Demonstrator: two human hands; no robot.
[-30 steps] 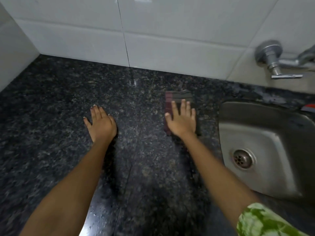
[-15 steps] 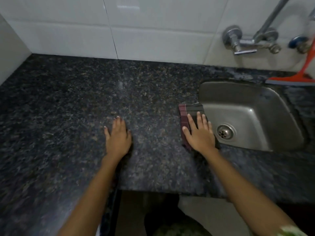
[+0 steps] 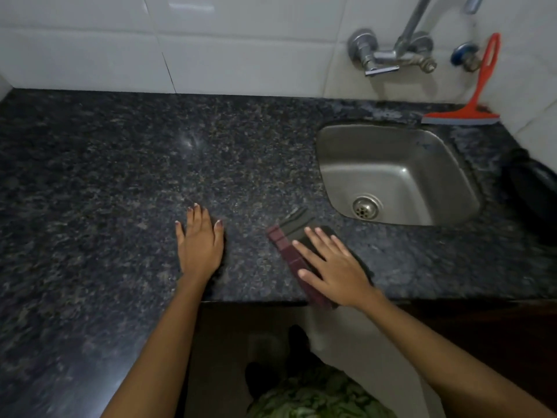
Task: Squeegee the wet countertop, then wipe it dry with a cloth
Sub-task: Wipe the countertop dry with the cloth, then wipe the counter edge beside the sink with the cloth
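Observation:
A folded cloth [image 3: 289, 233], dark grey with a maroon edge, lies on the dark speckled granite countertop [image 3: 120, 164] near its front edge. My right hand [image 3: 331, 267] presses flat on the cloth, fingers spread, covering most of it. My left hand [image 3: 200, 242] rests flat on the bare counter to the left, holding nothing. An orange-red squeegee [image 3: 473, 98] leans against the tiled wall behind the sink, away from both hands.
A steel sink [image 3: 391, 176] with a drain is sunk into the counter at the right. A wall tap [image 3: 388, 52] sits above it. White tiles back the counter. A dark object [image 3: 533, 188] sits at the far right edge. The floor shows below the front edge.
My right hand has slid the cloth from beside the sink toward the counter's front edge, turning it diagonally. My left hand stayed planted. The view widened and the whole squeegee came into sight.

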